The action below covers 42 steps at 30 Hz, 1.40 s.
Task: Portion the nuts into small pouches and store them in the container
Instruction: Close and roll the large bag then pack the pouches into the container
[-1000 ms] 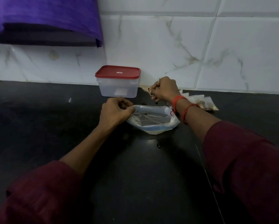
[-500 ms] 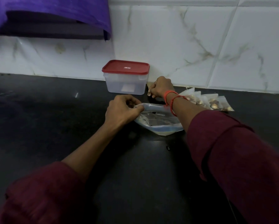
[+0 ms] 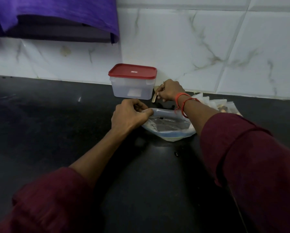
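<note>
A purple cloth [image 3: 57, 12], soft and creased, hangs over a dark ledge at the far left, above a glossy black counter [image 3: 40, 132]. The left hand [image 3: 129, 115], reaching out of a maroon sleeve [image 3: 48, 199], has its fingers curled in, and thumb and forefinger pinch the left rim of a clear plastic bag [image 3: 169, 126]. Just beyond those fingers stands the container [image 3: 132, 88], a frosted, round-cornered plastic box with its red lid [image 3: 132, 71] pressed on and a pale label on the front. What it holds cannot be told through the cloudy wall. The bag spreads rightward from the left fingertips, thin and crinkled, lying on the counter with its mouth held up. A few dark specks show inside, and blue-green print along its near edge. Beyond the bag, the right hand [image 3: 170, 90] has its fingers curled and pinches a small pale strip [image 3: 154, 98], which points down beside the container's right corner. Red threads [image 3: 182, 103] circle its wrist. Right of that hand's fingers, behind the wrist, small pouches [image 3: 228, 106] of clear film lie overlapping, with brown nuts [image 3: 222, 108] inside them.
</note>
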### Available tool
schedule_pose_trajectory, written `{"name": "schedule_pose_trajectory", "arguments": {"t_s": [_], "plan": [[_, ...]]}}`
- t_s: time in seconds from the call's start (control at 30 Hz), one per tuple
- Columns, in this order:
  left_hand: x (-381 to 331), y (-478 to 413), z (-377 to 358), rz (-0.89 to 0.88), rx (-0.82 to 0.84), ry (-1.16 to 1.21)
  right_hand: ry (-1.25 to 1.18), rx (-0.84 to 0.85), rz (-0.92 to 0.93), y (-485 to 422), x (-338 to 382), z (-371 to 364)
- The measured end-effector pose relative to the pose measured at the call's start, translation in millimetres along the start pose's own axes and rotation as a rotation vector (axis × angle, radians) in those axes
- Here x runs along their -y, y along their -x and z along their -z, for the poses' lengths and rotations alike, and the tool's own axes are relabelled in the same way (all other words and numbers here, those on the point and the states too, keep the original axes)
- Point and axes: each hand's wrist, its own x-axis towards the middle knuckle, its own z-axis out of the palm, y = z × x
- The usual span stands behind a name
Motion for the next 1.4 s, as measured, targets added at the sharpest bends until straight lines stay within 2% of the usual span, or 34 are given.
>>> {"name": "schedule_pose_trajectory", "arguments": {"t_s": [0.17,0.33,0.43,0.6,0.67,0.77,0.83,0.97,1.13,1.27,1.4], "plan": [[-1,-2,2,0.015,0.002,0.004,-0.022,0.004,0.037,13,5,10],[0,-1,5,0.067,0.028,-0.037,-0.089,-0.1,0.059,50,-12,28],[-2,1,10,0.081,0.029,-0.057,-0.046,-0.18,0.068,83,-32,42],[-8,1,18,0.154,0.074,-0.007,-0.019,-0.314,-0.071,130,-69,61],[-10,2,18,0.172,0.101,0.005,-0.026,-0.285,-0.141,143,-78,63],[-12,5,19,0.199,0.109,0.014,-0.22,-0.144,-0.216,158,-80,56],[-14,5,20,0.241,0.133,0.046,-0.286,-0.106,-0.224,166,-81,48],[-18,6,22,0.344,0.194,0.16,-0.194,-0.174,-0.137,176,-78,41],[-24,13,23,0.477,0.264,0.416,-0.132,-0.233,-0.054,179,-74,45],[-22,21,28,0.54,0.346,0.638,-0.359,-0.166,-0.127,181,-74,45],[-21,30,27,0.539,0.351,0.749,-0.656,-0.038,-0.227,183,-74,45]]}}
